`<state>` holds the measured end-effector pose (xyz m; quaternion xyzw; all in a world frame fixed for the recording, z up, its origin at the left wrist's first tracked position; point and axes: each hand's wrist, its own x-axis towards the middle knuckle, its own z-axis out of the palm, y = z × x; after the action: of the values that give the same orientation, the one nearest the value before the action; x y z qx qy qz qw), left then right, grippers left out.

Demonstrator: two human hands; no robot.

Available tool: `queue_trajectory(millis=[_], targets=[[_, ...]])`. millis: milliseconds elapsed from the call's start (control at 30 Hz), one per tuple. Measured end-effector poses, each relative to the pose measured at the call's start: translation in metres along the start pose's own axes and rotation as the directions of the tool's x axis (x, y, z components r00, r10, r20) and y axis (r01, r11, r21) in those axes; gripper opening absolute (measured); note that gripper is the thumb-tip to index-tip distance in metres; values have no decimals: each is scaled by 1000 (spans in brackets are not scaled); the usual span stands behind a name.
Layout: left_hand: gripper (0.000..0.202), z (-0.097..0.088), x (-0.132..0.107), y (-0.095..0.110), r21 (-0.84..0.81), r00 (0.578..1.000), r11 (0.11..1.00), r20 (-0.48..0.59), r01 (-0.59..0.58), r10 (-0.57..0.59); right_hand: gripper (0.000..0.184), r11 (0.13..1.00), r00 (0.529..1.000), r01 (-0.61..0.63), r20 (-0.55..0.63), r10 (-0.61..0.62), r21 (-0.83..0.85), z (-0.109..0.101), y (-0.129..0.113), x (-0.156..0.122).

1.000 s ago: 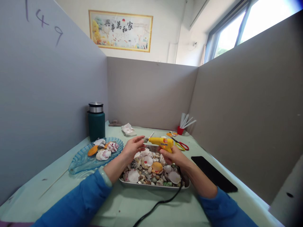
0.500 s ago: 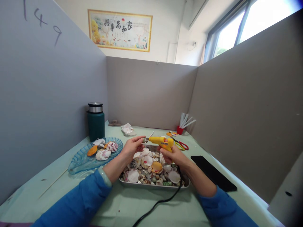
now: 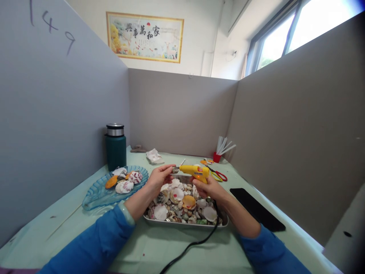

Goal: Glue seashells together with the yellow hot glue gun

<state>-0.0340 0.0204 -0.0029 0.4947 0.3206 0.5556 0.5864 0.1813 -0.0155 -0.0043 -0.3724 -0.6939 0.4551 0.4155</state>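
In my right hand [image 3: 207, 185] is a yellow glue gun [image 3: 195, 172], its nozzle pointing left and a small orange light lit on its body. My left hand [image 3: 161, 179] pinches a small greyish, shiny piece [image 3: 175, 170] at the nozzle's tip; its kind is too small to make out, and whether the tip touches it I cannot tell. Both hands are above a metal tray [image 3: 185, 224] heaped with seashells [image 3: 182, 203]. From the glue gun a black cord [image 3: 194, 243] runs over the tray's front edge towards me.
Left stands a blue scalloped dish [image 3: 95, 196] of shells, with a dark green flask [image 3: 115, 152] behind. Scissors [image 3: 221, 176] and a red cup [image 3: 216, 157] of glue sticks are at the back right. A black flat slab [image 3: 256, 208] lies right. Crumpled paper [image 3: 154, 156] sits behind; grey partitions [image 3: 182, 110] enclose the table.
The small piece in my left fingers is turned slightly at the nozzle. Both hands and the glue gun stay almost in place.
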Motion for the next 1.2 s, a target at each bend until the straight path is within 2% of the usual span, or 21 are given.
queue_trajectory(millis=[133, 367, 600, 733, 900, 1067, 1200], targets=[[34, 1, -1, 1, -23, 999, 999, -26, 30, -31, 34, 1000, 999, 23, 41, -23, 7, -1, 3, 1], [33, 4, -2, 5, -28, 997, 998, -53, 51, -53, 34, 1000, 999, 26, 34, -26, -7, 0, 2, 1], [36, 3, -4, 6, -37, 999, 998, 3, 54, -54, 34, 998, 998, 48, 35, -46, -50, 1, -1, 0], [38, 4, -4, 7, -31, 999, 998, 2, 50, -50, 36, 998, 998, 43, 52, -41, -46, 2, -3, 0], [36, 2, -3, 3, -31, 999, 999, 18, 39, -38, 35, 997, 998, 58, 17, -57, -58, 1, 1, 2], [37, 0, -1, 1, -19, 999, 999, 31, 26, -25, 35, 998, 998, 51, 49, -49, -45, -1, 5, 3], [38, 0, -1, 1, -27, 998, 999, 51, 23, -21, 34, 998, 998, 55, 17, -54, -42, 0, 3, 2]])
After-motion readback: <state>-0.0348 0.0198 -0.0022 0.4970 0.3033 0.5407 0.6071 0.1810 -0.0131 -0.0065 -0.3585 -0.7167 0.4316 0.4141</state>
